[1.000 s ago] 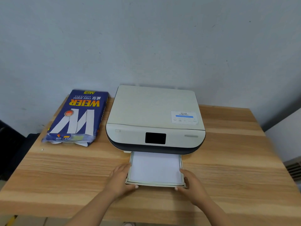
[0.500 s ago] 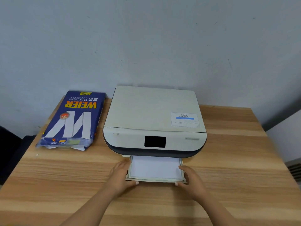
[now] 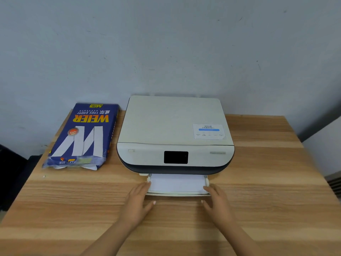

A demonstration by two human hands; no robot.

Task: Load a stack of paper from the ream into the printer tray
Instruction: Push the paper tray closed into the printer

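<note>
A cream and dark printer [image 3: 175, 133] stands against the wall on a wooden table. Its paper tray [image 3: 178, 194] sticks out a short way at the front, with white paper [image 3: 177, 182] lying flat in it. My left hand [image 3: 137, 204] rests with fingers apart at the tray's left front corner. At the right front corner, my right hand [image 3: 216, 203] does the same, fingertips touching the tray edge. Left of the printer lies a blue ream of copy paper [image 3: 83, 135], its near end torn open.
The wooden table [image 3: 267, 191] runs out to the right of the printer and in front of my hands. A grey wall stands close behind. A dark object [image 3: 13, 174] sits past the table's left edge, a vent [image 3: 335, 182] at the far right.
The tray with paper has slid further into the printer, so less of it shows. Both hands have followed it towards the printer and now lie flatter at its corners.
</note>
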